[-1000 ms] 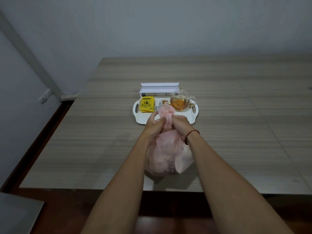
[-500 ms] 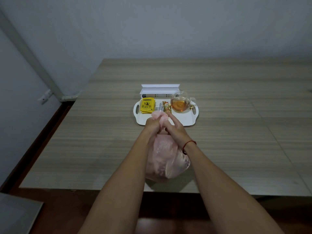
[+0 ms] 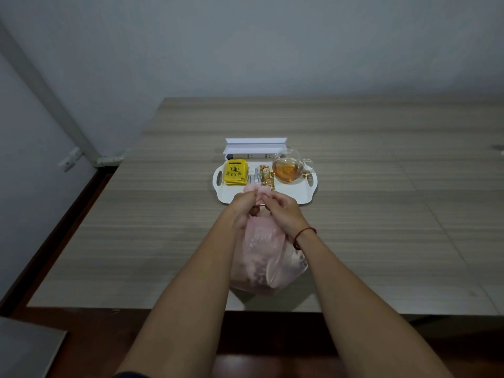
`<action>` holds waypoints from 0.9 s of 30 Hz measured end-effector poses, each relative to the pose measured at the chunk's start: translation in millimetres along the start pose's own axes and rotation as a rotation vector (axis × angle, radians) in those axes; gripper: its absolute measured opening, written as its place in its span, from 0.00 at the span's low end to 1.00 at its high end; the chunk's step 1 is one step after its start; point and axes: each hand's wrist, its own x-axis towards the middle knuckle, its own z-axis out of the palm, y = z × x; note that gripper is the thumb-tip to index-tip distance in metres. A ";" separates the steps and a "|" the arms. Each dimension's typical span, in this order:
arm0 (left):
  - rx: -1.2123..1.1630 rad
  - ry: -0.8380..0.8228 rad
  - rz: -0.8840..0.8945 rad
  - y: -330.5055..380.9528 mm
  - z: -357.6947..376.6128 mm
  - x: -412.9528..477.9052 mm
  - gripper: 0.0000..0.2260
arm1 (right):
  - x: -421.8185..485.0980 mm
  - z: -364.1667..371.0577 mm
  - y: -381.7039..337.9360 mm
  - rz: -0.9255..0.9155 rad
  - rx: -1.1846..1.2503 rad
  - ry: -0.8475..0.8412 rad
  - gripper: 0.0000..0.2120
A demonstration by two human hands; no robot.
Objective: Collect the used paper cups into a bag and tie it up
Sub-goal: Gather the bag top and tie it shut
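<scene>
A translucent pink plastic bag (image 3: 268,257) stands bulging on the wooden table (image 3: 381,227) near its front edge; its contents show only as vague shapes. The bag's neck is gathered into a bunch above it. My left hand (image 3: 244,204) pinches that bunch from the left. My right hand (image 3: 283,211), with a red cord on the wrist, grips the neck from the right. Both hands meet over the bag's top, and a pink tuft of plastic (image 3: 257,190) sticks out beyond the fingers.
Just behind my hands lies a white tray (image 3: 300,196) with yellow tea packets (image 3: 236,172), sachets (image 3: 266,177) and a glass teapot of amber tea (image 3: 288,169). A white box (image 3: 255,148) stands behind the tray. A wall and floor strip run along the left.
The bunched neck has become shorter and lower between my fingers. My hands have shifted slightly away from me, with the right hand turning over the neck.
</scene>
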 end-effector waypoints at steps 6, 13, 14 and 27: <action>-0.183 -0.126 0.042 -13.1 -3.3 -1.9 0.13 | 9.9 -0.1 10.5 0.223 0.146 0.072 0.13; -0.226 -0.397 0.074 -8.6 -13.6 -13.7 0.19 | 15.2 1.2 5.1 0.302 0.114 0.152 0.15; -0.207 -0.403 0.086 -7.9 -15.9 -14.4 0.20 | 15.6 1.5 4.5 0.307 0.119 0.144 0.16; 0.289 0.155 0.384 -24.0 -16.3 -11.1 0.12 | 8.2 10.6 3.1 0.255 0.079 0.110 0.18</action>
